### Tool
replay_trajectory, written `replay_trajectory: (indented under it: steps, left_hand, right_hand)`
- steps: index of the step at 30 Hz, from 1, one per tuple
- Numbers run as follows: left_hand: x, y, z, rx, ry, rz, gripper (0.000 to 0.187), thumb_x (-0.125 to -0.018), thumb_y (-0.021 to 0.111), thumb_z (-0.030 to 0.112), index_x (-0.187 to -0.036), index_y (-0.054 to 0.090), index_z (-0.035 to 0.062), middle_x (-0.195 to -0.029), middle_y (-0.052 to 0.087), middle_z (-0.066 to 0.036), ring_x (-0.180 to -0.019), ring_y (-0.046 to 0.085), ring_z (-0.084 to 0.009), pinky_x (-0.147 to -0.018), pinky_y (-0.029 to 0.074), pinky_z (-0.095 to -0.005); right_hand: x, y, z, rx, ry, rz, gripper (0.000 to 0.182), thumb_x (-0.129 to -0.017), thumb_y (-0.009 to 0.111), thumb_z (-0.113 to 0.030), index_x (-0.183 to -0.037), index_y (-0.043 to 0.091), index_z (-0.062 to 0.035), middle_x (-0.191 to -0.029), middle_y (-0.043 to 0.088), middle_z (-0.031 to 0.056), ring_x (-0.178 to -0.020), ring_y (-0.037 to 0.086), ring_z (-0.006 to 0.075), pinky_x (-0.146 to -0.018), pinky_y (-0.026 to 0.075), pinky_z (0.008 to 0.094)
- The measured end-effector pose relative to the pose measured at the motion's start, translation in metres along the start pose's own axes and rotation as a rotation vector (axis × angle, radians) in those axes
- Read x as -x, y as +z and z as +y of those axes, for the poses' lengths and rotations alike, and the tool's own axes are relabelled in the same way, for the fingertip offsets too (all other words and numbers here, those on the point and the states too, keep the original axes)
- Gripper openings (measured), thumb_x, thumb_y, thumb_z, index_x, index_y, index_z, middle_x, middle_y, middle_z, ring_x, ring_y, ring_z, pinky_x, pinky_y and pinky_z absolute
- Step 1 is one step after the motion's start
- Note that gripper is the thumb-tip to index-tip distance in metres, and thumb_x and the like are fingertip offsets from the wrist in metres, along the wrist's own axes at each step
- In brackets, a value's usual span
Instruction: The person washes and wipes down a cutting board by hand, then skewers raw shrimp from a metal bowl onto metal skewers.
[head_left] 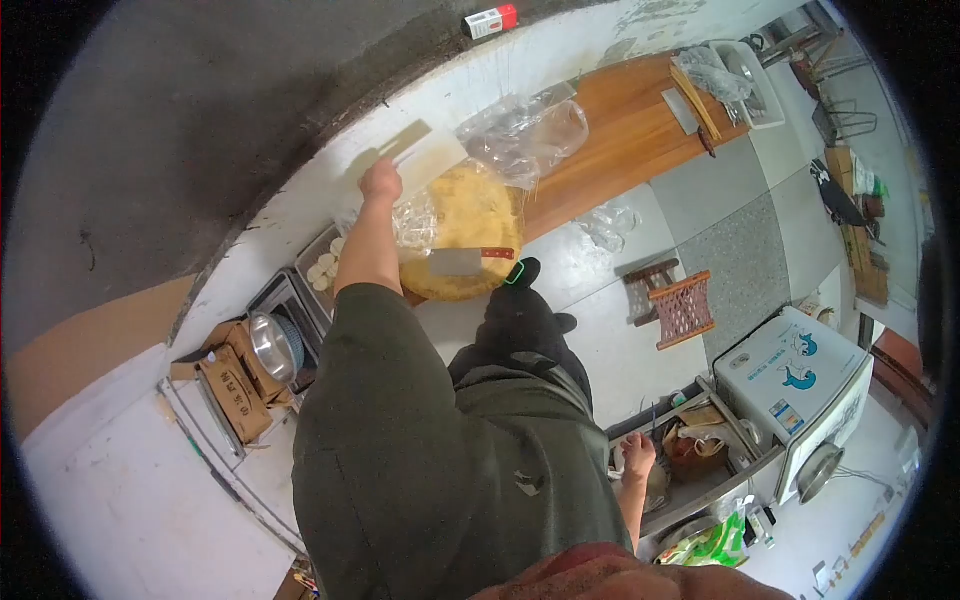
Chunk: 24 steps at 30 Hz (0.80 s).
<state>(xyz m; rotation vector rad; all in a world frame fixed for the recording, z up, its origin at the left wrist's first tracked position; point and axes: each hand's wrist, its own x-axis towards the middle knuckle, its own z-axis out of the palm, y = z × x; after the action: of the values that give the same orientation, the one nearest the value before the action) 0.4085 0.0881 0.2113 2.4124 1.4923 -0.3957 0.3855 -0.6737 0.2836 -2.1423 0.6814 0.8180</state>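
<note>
My left hand reaches forward along the wall, its fingers closed on the edge of a white flat rectangular panel. The panel stands tilted beside a thick round wooden chopping block. A cleaver with a red-brown handle lies flat on the near part of the block. Clear plastic wrap is bunched at the block's left side, below my left forearm. My right hand hangs low by my right side, near an open cabinet full of items. Its fingers are curled, and whatever may be in them is too small to make out.
Beyond the block runs a wooden tabletop with a clear plastic bag and a second cleaver. A tray of pale round pieces sits at left, near a metal bowl. A small stool and a white appliance are at right.
</note>
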Motion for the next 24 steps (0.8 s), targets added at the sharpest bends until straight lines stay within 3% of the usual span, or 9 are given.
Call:
replay_trajectory:
  steps: [2,5,9,12,15,17,21,24]
  left_hand:
    - [-0.012,0.002,0.003,-0.039,-0.126,0.149,0.037,-0.084,0.046,0.011,-0.120,0.056,0.0142,-0.126,0.054,-0.010,-0.117,0.049,-0.0291,-0.101,0.028,-0.0519]
    - [-0.023,-0.006,0.003,-0.067,-0.122,0.193,0.036,-0.083,0.049,0.012,-0.118,0.057,0.0131,-0.127,0.052,-0.007,-0.118,0.046,-0.0293,-0.101,0.026,-0.0525]
    - [-0.044,-0.004,-0.003,-0.070,-0.261,0.348,0.032,-0.079,0.053,0.015,-0.110,0.054,0.0065,-0.116,0.055,-0.016,-0.111,0.049,-0.0328,-0.097,0.031,-0.0477]
    - [-0.045,0.002,-0.005,0.019,-0.282,0.467,0.038,-0.078,0.057,0.019,-0.113,0.053,0.0038,-0.120,0.051,-0.020,-0.112,0.047,-0.0355,-0.096,0.034,-0.0478]
    - [-0.029,0.012,0.001,0.028,-0.147,0.792,0.046,-0.077,0.062,0.024,-0.117,0.051,0.0039,-0.128,0.043,-0.020,-0.117,0.043,-0.0358,-0.097,0.034,-0.0484]
    - [-0.026,0.019,0.000,0.049,-0.137,0.673,0.051,-0.077,0.063,0.027,-0.120,0.049,0.0041,-0.132,0.039,-0.019,-0.120,0.039,-0.0355,-0.098,0.034,-0.0472]
    - [-0.035,0.018,0.000,0.195,-0.178,0.347,0.056,-0.078,0.062,0.029,-0.127,0.046,0.0056,-0.138,0.034,-0.016,-0.123,0.038,-0.0337,-0.101,0.034,-0.0436]
    - [-0.035,0.006,0.012,0.199,-0.260,0.240,0.058,-0.080,0.060,0.028,-0.131,0.043,0.0060,-0.140,0.034,-0.013,-0.125,0.037,-0.0336,-0.104,0.033,-0.0418]
  right_hand:
    - [0.008,0.004,-0.042,-0.087,0.008,0.065,0.028,-0.091,0.053,-0.024,-0.092,0.059,0.0032,-0.080,0.062,0.0065,-0.066,0.059,0.0142,-0.057,0.044,0.0274]
    - [0.003,-0.002,-0.063,-0.074,0.012,0.036,0.027,-0.091,0.054,-0.022,-0.099,0.059,0.0041,-0.084,0.063,0.0071,-0.071,0.060,0.0146,-0.062,0.045,0.0279]
    - [0.001,0.009,-0.084,-0.012,0.020,0.036,0.030,-0.092,0.055,-0.021,-0.107,0.058,0.0042,-0.090,0.063,0.0083,-0.073,0.060,0.0157,-0.064,0.046,0.0289]
    - [-0.002,0.011,-0.086,0.028,0.038,0.009,0.033,-0.092,0.055,-0.022,-0.112,0.057,0.0042,-0.093,0.064,0.0094,-0.076,0.062,0.0162,-0.065,0.046,0.0293]
    - [-0.005,0.014,-0.093,0.040,0.035,0.017,0.031,-0.092,0.055,-0.020,-0.111,0.056,0.0042,-0.090,0.064,0.0082,-0.073,0.061,0.0148,-0.062,0.047,0.0276]
    - [-0.006,0.015,-0.092,0.005,-0.003,0.036,0.025,-0.092,0.053,-0.017,-0.106,0.057,0.0039,-0.081,0.061,0.0060,-0.063,0.057,0.0117,-0.055,0.046,0.0244]
    - [-0.015,0.012,-0.080,-0.053,0.014,0.011,0.028,-0.091,0.055,-0.019,-0.108,0.057,0.0036,-0.084,0.062,0.0062,-0.066,0.058,0.0124,-0.057,0.045,0.0253]
    - [-0.012,0.016,-0.078,-0.074,0.019,-0.019,0.030,-0.091,0.056,-0.019,-0.109,0.057,0.0039,-0.087,0.063,0.0064,-0.072,0.060,0.0133,-0.061,0.045,0.0268]
